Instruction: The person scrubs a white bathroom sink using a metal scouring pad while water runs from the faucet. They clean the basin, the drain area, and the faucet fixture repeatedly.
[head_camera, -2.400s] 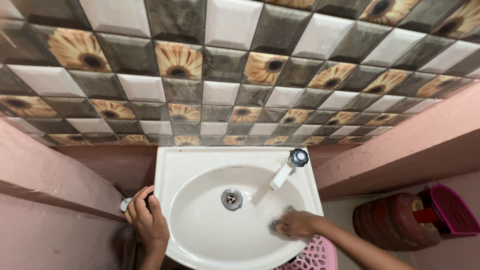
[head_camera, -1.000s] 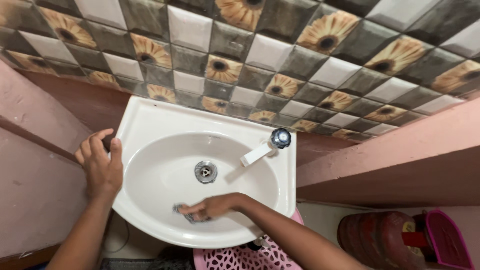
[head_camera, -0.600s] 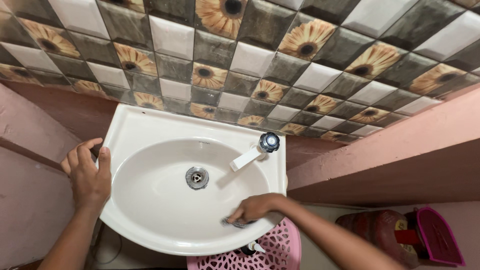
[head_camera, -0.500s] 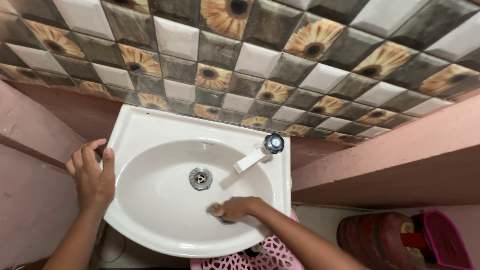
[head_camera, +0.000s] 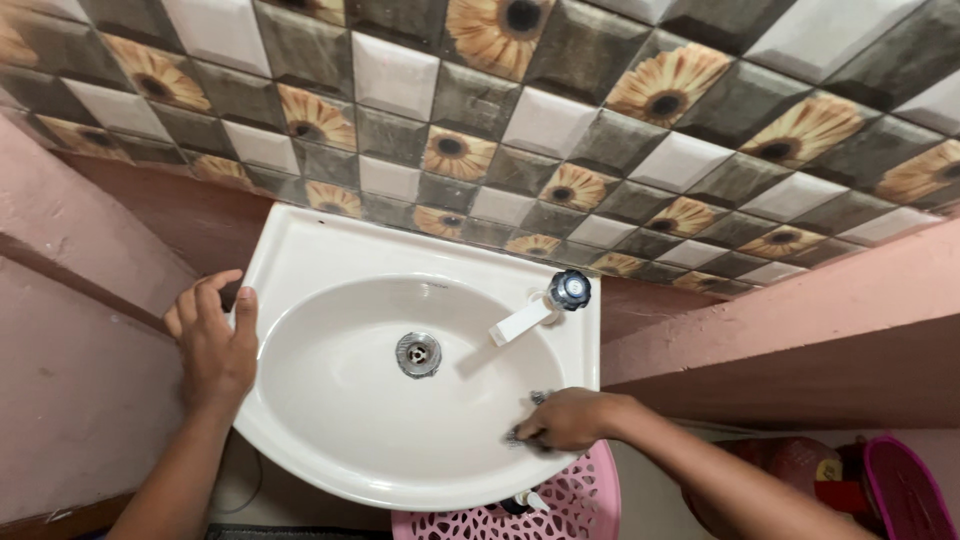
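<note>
A white oval wash basin is fixed to the tiled wall, with a metal drain in its bowl. My left hand grips the basin's left rim, thumb on top. My right hand presses a small grey scrubbing pad against the bowl's inner wall at the right front, just below the tap. The white tap spout with its dark blue knob stands on the right rim. The pad is mostly hidden under my fingers.
Sunflower-patterned tiles cover the wall behind. Pink walls close in on the left and a pink ledge on the right. A pink perforated basket sits below the basin; a red cylinder and a pink object sit at lower right.
My right hand has slid the pad from the bowl's front middle to its right front side. My left hand has stayed on the left rim. The view shifted slightly.
</note>
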